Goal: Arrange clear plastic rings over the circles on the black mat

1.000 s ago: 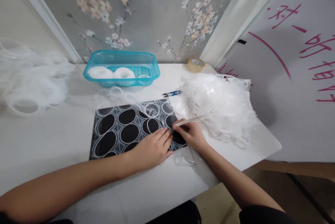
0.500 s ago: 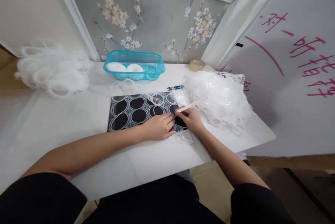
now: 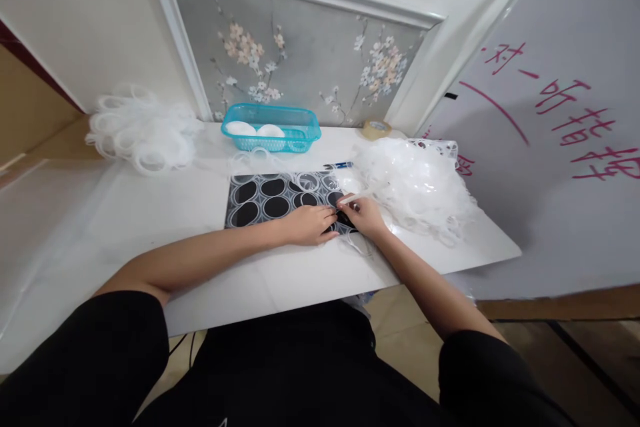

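Note:
On the black mat with a grey ring pattern [image 3: 276,208], my left hand [image 3: 311,225] lies flat, its fingers stretched out toward my right hand. My right hand [image 3: 364,215] is closed in a pinch around a slim white stick-like tool [image 3: 354,198], close to my left fingertips. The tool's tip is too small to make out. White plastic rings [image 3: 307,182] lie on the mat's far side. Thin clear scraps [image 3: 361,244] lie just below my right hand.
A large heap of white plastic film [image 3: 417,180] covers the table's right part. Blue-handled nippers [image 3: 341,165] lie behind the mat. A turquoise basket [image 3: 305,137] holds white round pieces. Tape [image 3: 376,130] stands at the back; a pile of white rings [image 3: 145,130] sits at the left.
The camera view has shifted, so the table's contents appear a little higher and the left pile farther right. Both hands keep nearly the same place on the mat.

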`<state>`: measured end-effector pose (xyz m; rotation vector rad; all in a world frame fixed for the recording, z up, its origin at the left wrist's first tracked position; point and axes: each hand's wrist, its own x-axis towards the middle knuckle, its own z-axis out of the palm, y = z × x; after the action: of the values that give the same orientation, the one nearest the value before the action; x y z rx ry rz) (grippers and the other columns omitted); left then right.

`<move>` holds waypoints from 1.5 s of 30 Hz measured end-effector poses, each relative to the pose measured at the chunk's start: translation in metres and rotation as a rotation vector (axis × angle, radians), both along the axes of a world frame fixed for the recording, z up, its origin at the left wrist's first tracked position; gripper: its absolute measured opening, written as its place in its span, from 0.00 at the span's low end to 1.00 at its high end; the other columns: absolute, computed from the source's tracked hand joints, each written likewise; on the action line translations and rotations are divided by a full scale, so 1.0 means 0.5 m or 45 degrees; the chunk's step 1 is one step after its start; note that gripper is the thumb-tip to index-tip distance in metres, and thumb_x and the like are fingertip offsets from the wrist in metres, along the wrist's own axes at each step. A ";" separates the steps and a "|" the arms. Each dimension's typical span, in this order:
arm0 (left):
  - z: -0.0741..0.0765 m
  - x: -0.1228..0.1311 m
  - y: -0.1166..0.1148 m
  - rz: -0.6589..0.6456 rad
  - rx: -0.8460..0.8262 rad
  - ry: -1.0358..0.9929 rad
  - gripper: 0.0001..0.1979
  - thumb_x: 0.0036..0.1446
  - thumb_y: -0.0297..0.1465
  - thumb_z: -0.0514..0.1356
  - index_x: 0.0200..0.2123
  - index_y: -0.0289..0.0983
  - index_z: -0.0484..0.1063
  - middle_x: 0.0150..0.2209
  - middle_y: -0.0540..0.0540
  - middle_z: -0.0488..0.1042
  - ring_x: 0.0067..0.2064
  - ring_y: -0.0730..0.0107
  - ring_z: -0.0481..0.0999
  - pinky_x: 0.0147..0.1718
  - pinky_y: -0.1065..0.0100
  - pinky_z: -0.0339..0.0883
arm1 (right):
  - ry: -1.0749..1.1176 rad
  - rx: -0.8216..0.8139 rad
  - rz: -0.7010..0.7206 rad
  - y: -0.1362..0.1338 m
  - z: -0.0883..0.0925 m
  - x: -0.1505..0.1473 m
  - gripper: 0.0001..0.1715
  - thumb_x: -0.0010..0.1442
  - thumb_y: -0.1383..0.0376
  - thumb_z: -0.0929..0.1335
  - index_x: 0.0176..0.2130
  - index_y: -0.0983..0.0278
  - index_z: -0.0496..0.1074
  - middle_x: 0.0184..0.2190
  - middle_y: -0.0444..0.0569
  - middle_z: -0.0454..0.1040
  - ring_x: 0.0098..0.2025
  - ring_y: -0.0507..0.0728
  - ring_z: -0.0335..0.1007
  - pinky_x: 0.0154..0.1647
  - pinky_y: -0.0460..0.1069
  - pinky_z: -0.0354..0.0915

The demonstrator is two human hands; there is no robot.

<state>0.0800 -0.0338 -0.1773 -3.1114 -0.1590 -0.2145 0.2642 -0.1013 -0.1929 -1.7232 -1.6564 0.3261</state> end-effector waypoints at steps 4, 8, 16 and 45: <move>0.004 -0.002 -0.001 0.007 0.003 0.011 0.23 0.64 0.40 0.51 0.52 0.27 0.68 0.53 0.34 0.71 0.57 0.55 0.67 0.53 0.60 0.63 | -0.085 0.046 0.015 -0.001 0.000 -0.009 0.10 0.59 0.65 0.65 0.35 0.63 0.76 0.39 0.50 0.79 0.35 0.57 0.74 0.39 0.50 0.67; 0.002 -0.004 0.001 -0.004 0.032 0.018 0.24 0.64 0.41 0.49 0.52 0.28 0.68 0.53 0.35 0.70 0.58 0.56 0.67 0.54 0.61 0.63 | -0.262 0.073 0.092 -0.005 -0.003 -0.019 0.12 0.61 0.67 0.62 0.35 0.63 0.75 0.39 0.51 0.79 0.41 0.59 0.73 0.44 0.51 0.66; -0.001 -0.001 0.002 -0.020 0.039 0.015 0.24 0.64 0.41 0.50 0.53 0.26 0.67 0.53 0.35 0.71 0.58 0.56 0.66 0.55 0.62 0.62 | -0.585 0.083 0.186 -0.013 -0.005 -0.020 0.15 0.63 0.72 0.58 0.39 0.65 0.73 0.36 0.50 0.77 0.34 0.58 0.65 0.40 0.49 0.64; 0.154 -0.174 0.054 0.472 -0.745 -0.026 0.17 0.62 0.43 0.53 0.30 0.37 0.69 0.28 0.50 0.71 0.29 0.70 0.69 0.29 0.69 0.61 | 1.810 0.016 -0.250 -0.023 0.110 0.067 0.04 0.49 0.65 0.72 0.28 0.60 0.71 0.28 0.45 0.77 0.32 0.54 0.75 0.33 0.49 0.73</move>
<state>-0.0072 -0.0069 -0.1004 -3.5465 -0.9477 -0.2222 0.2976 -0.1130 -0.1381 -1.0604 -0.4269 1.0997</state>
